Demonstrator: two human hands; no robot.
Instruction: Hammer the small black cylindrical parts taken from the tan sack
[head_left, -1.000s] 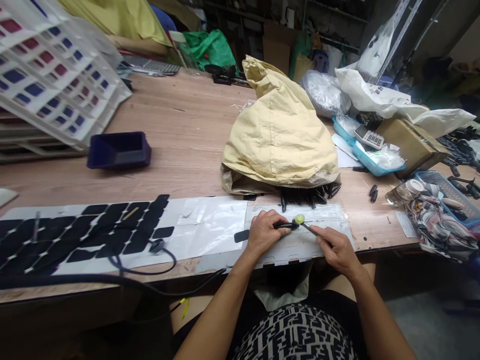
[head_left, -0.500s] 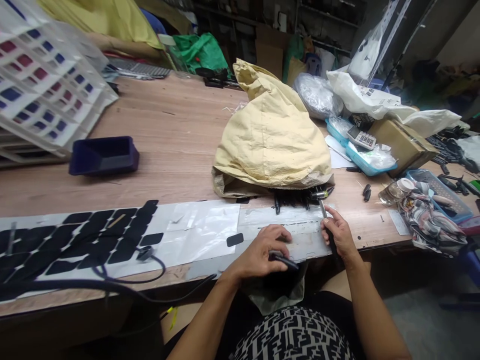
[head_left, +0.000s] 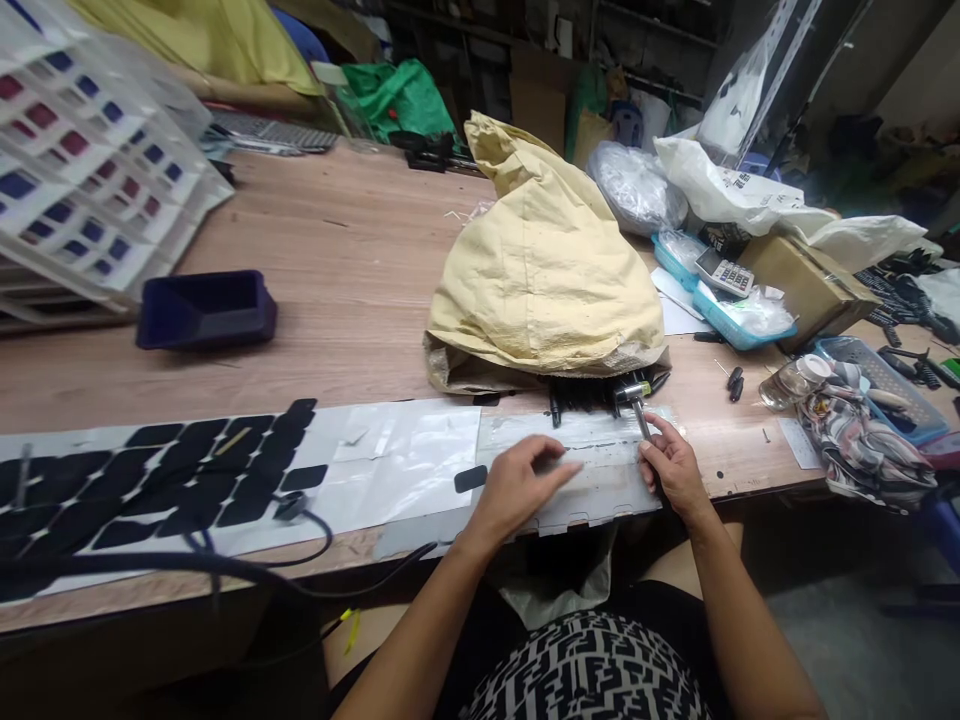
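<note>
Right grip [head_left: 675, 472] | around hammer [head_left: 641, 418] handle | head beyond, near yellow sack [head_left: 551, 275]

The bare left hand [head_left: 525, 485] is held with its back upward, the fingers loosely curved and the thumb standing apart from them. The bare right hand [head_left: 673, 470] is closed in a grip, with curled fingers and thumb forward. The uncovered left forearm [head_left: 431, 610] and uncovered right forearm [head_left: 739, 600] both slant inward, toward each other.

Wood-grain table [head_left: 352, 240] bears grey board [head_left: 600, 487], white sheet [head_left: 412, 465], yellow sack [head_left: 547, 270], dark-blue tray [head_left: 202, 338].
</note>
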